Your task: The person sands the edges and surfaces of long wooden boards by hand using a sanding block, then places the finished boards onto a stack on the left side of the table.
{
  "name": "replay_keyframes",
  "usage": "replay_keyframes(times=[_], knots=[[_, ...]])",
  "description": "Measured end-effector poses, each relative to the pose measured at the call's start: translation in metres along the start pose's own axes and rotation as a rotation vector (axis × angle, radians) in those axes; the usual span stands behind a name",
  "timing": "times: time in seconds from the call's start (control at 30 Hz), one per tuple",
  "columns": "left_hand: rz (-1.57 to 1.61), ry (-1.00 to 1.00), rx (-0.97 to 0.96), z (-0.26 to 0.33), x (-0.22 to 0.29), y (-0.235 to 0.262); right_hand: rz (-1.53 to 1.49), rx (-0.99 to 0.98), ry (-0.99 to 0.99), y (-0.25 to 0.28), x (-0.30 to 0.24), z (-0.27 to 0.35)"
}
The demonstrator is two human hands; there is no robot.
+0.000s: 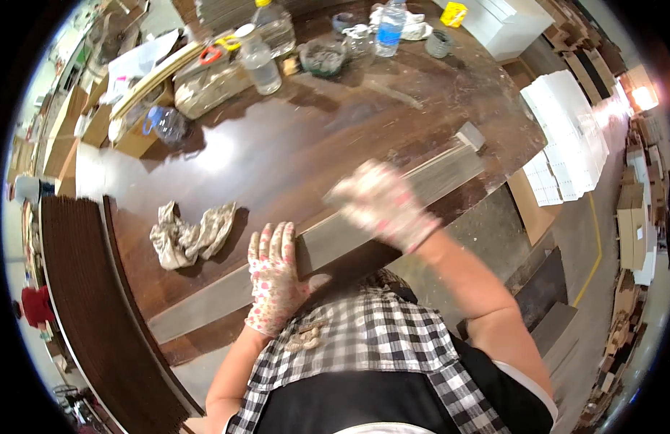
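A long, narrow grey-brown plank [205,307] lies slantwise across the near side of the dark brown table [291,152]. On its middle rests my left hand [275,278], in a white glove with pink dots, fingers stretched out flat. My right hand [386,206], gloved alike, is over the plank farther right. Motion smears its fingers, so whether it holds anything is not visible. A small grey block [470,136] sits by the plank's far right end. Left of my hands is a crumpled whitish cloth [190,239].
Clear bottles [259,61], a water bottle with a blue label [390,29], a dark bowl [324,58] and scissors [210,53] stand or lie along the far side. Dark brown boards [89,289] are stacked at left. White stacked pieces [566,137] are beyond the right edge.
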State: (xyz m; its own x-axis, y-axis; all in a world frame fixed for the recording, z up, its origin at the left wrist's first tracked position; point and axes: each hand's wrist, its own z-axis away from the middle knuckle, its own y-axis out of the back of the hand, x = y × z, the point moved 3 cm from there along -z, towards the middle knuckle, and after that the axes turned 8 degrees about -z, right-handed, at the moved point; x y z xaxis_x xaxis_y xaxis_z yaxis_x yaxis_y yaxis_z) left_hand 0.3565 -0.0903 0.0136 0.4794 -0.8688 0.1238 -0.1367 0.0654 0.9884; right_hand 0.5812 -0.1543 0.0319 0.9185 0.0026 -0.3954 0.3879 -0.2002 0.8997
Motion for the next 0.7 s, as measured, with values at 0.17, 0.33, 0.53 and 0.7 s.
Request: replay_keyframes(times=[0.17, 0.33, 0.53, 0.7], knots=[[0.019, 0.025, -0.072, -0.011, 0.008, -0.019, 0.093, 0.040, -0.130, 0.032, 0.069, 0.031], [0.033, 0.015, -0.065, -0.023, 0.015, -0.018, 0.342, 0.131, -0.624, 0.117, 0.203, 0.068], [-0.040, 0.072, -0.151, -0.015, 0.010, -0.023, -0.053, 0.053, -0.245, 0.087, 0.180, 0.066], [-0.058, 0.054, -0.126, -0.017, 0.008, -0.031, -0.185, 0.214, -0.466, 0.122, 0.228, 0.102]])
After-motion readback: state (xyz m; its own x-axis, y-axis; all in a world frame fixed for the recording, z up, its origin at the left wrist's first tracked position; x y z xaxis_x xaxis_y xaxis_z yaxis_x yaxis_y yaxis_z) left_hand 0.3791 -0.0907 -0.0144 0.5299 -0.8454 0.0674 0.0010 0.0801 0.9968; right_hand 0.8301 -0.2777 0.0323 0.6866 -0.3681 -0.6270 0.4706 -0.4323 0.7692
